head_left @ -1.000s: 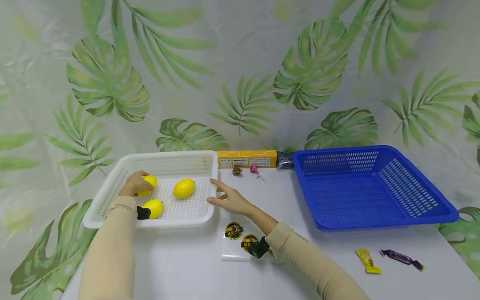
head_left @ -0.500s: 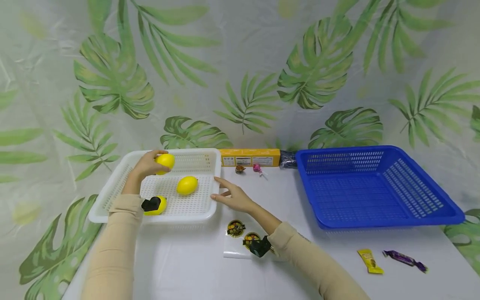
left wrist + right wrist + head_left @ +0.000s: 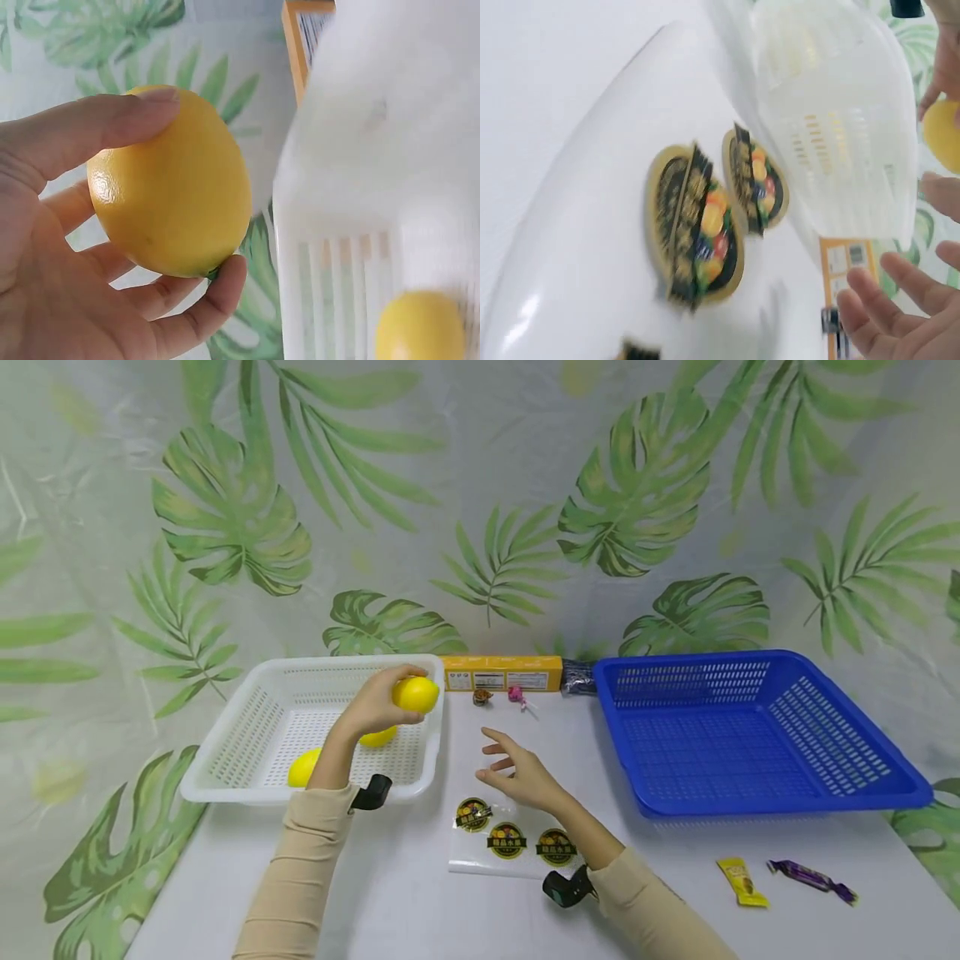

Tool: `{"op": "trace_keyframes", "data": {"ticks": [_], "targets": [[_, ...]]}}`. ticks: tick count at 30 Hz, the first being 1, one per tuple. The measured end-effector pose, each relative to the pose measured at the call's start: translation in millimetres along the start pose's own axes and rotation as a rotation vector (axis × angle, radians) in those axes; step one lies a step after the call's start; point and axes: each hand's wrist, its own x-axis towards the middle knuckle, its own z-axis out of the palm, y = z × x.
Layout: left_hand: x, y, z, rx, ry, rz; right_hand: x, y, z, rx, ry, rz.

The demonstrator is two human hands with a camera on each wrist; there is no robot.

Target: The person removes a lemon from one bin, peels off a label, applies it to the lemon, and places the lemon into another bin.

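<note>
Lemon (image 3: pixel 416 694) in hand, left of centre in the frame: my left hand (image 3: pixel 377 702) pinches the yellow fruit between thumb and curled fingers, up by the right rim of the white basket (image 3: pixel 225 795). On either side of my wrist, a second lemon (image 3: pixel 303 767) and a third lemon (image 3: pixel 379 738) lie in that basket, partly hidden. My right hand (image 3: pixel 527 776), fingers parted and holding nothing, hangs near the frame's centre. The step in hand looks to me like the carry of a single lemon; the next move, I judge, calls for an even hold and clearance over that rim. Lower centre, a glossy plastic sheet (image 3: pixel 480 864) bears round black-and-gold labels (image 3: pixel 507 841) with fruit pictures, whose characters appear to read 精品水果, "premium fruit". Print covers the side of the orange box (image 3: pixel 502 674) above centre, too small for me to make out. Lower right, a yellow packet (image 3: pixel 742 882) carries marks I cannot read, beside a purple wrapped candy (image 3: pixel 812 877).
</note>
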Motion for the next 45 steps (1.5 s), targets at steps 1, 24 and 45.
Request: {"op": "trace_keyframes", "data": {"ticks": [1,24,45], "targets": [[-0.3,5.0,6.7,-0.009,0.0,0.016,-5.7,2.8,-2.6,-0.01,0.012,-0.002],[38.0,11.8,172.7,-0.13,0.008,-0.007,-89.8,26.7,-16.5,-0.503,-0.048,0.071],[52.3,-0.4,192.4,-0.156,-0.012,-0.035,-89.4,33.7,-13.5,-0.541,-0.017,0.093]]}}
